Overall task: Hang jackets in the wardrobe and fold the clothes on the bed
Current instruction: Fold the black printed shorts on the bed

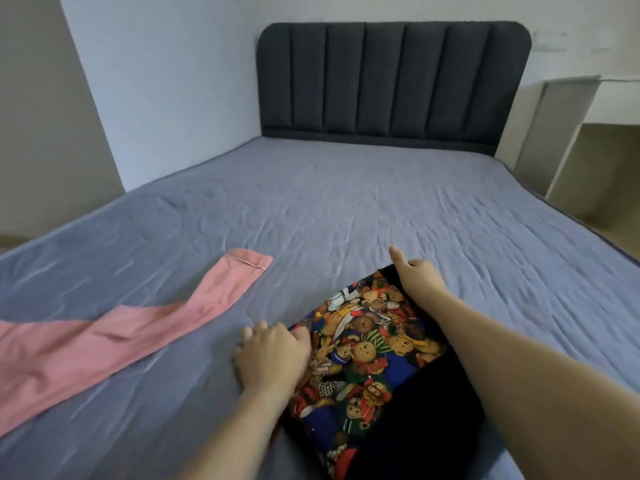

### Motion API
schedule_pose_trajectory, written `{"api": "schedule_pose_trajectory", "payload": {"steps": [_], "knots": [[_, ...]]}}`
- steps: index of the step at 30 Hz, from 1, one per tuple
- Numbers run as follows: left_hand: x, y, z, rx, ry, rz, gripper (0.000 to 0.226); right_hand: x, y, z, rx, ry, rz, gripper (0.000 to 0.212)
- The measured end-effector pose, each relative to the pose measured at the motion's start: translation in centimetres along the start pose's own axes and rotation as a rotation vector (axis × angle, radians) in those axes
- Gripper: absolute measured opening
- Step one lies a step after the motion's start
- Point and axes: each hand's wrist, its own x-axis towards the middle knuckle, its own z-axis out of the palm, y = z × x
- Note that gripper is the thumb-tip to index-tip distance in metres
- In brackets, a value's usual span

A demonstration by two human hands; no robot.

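We see a folded black garment (374,362) with a teddy-bear print lying on the near part of the bed (346,202), between our two hands and under both of them. Our left hand (272,356) rests at the garment's left edge, its grip loosely spread, fingers bent and lying partly on the grey-blue sheet and partly against the printed cloth; it clasps nothing that we can make out. Our right hand (417,273) sits on the garment's far corner, thumb stuck up and the other fingers curled down over the black edge, though whether they truly pinch the cloth we cannot tell. Well to the left of the left hand, apart from it, a pink garment (114,334) stretches across the sheet. Far beyond both hands stands the dark padded headboard (391,81).
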Motion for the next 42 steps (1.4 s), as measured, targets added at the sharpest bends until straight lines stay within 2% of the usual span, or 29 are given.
{"api": "schedule_pose_trajectory", "payload": {"steps": [3,5,7,9,10,11,14,16,22,24,27,30,32,35,40,42], "knots": [[-0.8,-0.6,3.3,-0.068,0.1,0.003,0.056,0.4,3.3,3.1,0.105,-0.049,0.038,0.068],[-0.4,-0.8,3.6,-0.082,0.17,0.049,0.051,0.2,3.1,2.4,0.182,-0.095,0.029,0.06],[-0.3,-1.0,3.2,-0.099,0.227,0.091,0.046,0.0,2.6,0.8,0.218,-0.286,0.005,0.056],[-1.0,-1.2,3.0,-0.119,0.275,0.11,0.038,-0.4,2.1,-0.9,0.238,-0.507,0.033,0.071],[-1.4,-1.2,2.9,-0.128,0.311,0.122,0.034,-0.5,1.8,-1.7,0.21,-0.56,0.051,0.077],[-1.5,-1.2,2.8,-0.158,0.335,0.137,0.031,-0.3,1.3,-2.4,0.154,-0.584,0.03,0.074],[-0.4,-1.3,2.5,-0.284,0.451,0.227,0.029,0.2,-1.5,-3.5,-0.078,-0.477,-0.128,0.048],[0.4,-1.5,2.8,-0.294,0.48,0.26,0.03,0.6,-2.2,-2.9,-0.127,-0.412,-0.164,0.043],[1.4,-2.3,5.1,-0.131,0.367,0.276,0.032,0.5,0.8,0.7,-0.034,-0.341,-0.103,0.029],[1.6,-2.2,4.6,-0.128,0.291,0.295,0.037,0.7,0.0,-0.1,-0.055,-0.317,-0.106,0.034],[2.3,-1.4,2.9,-0.133,0.175,0.294,0.061,1.3,-1.8,-2.3,-0.08,-0.303,-0.059,0.046],[3.3,0.4,0.5,-0.035,0.089,0.297,0.06,2.6,-2.0,-4.6,-0.149,-0.31,-0.014,0.06],[3.8,1.7,-0.2,0.04,0.062,0.31,0.059,3.3,-1.0,-4.7,-0.29,-0.28,-0.045,0.057],[4.9,2.4,1.8,0.034,-0.064,0.245,0.058,3.4,2.4,-1.7,-0.439,-0.21,-0.117,0.053],[5.5,0.4,3.7,-0.194,-0.075,0.143,0.055,2.4,5.4,1.1,-0.258,-0.032,-0.064,0.074],[6.1,-0.6,3.0,-0.325,-0.115,0.074,0.049,2.5,5.7,0.9,-0.198,-0.033,-0.05,0.087]]}}
